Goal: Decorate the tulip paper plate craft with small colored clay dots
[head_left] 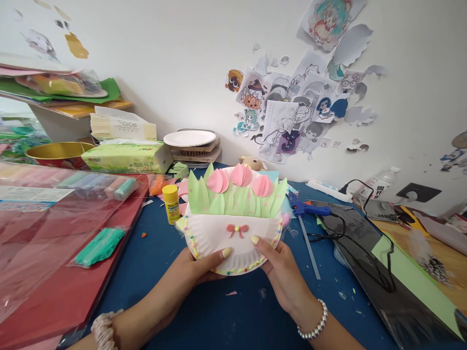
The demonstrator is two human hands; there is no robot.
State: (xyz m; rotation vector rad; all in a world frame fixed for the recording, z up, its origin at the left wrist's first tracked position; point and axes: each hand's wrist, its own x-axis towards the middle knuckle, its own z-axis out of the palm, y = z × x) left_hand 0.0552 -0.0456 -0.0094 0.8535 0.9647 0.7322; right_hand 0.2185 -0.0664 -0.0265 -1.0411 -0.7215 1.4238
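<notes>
Both hands hold up a paper plate flower basket (pixel 215 233) over the blue table. Its white half-plate front carries a small red bow (pixel 237 229) with a yellow centre, and coloured dots follow its curved rim. Green paper grass (pixel 219 204) and pink paper tulips (pixel 241 175) stand out of the top. My left hand (pixel 202 265) grips the lower left edge, thumb on the front. At the lower right, my right hand (pixel 275 260) grips it with its thumb on the front. The other fingers are mostly hidden behind the plate.
A yellow glue stick (pixel 171 204) stands left of the basket. To the right lies a blue glue gun (pixel 312 209) with its black cord. A red board (pixel 109 257) bears a teal clay packet (pixel 100 246). Tissue packs (pixel 127 155) and a white plate (pixel 189 138) stand behind.
</notes>
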